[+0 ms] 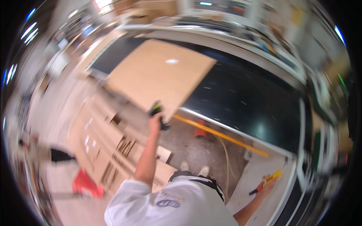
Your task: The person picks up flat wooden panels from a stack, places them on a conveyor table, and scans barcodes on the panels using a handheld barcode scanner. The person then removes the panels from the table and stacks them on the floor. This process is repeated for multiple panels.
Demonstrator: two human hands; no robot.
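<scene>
In the head view, the person's left hand (155,119) is stretched forward, its fingers curled round a black-and-green tool (155,108), with a dark part of it showing below the grip. Blur hides the separate fingers and the tool's exact kind. The tool overlaps the near corner of a large tan board (154,75), though whether it touches the board cannot be told. That board lies flat on a long black table (249,101), toward its left end, and bears a small white patch (172,61). The right hand (266,187), low at the right, is wrapped round a yellow tool (272,177) with a black end pointing left; it is held over a pale surface (249,177) beside the table, and contact with that surface cannot be judged. An orange bar (222,133) runs near the table's front edge, between the two hands. A pale hose (227,158) hangs behind it, while brown cardboard pieces (96,139) spread at the left, near a red bag (86,184).
</scene>
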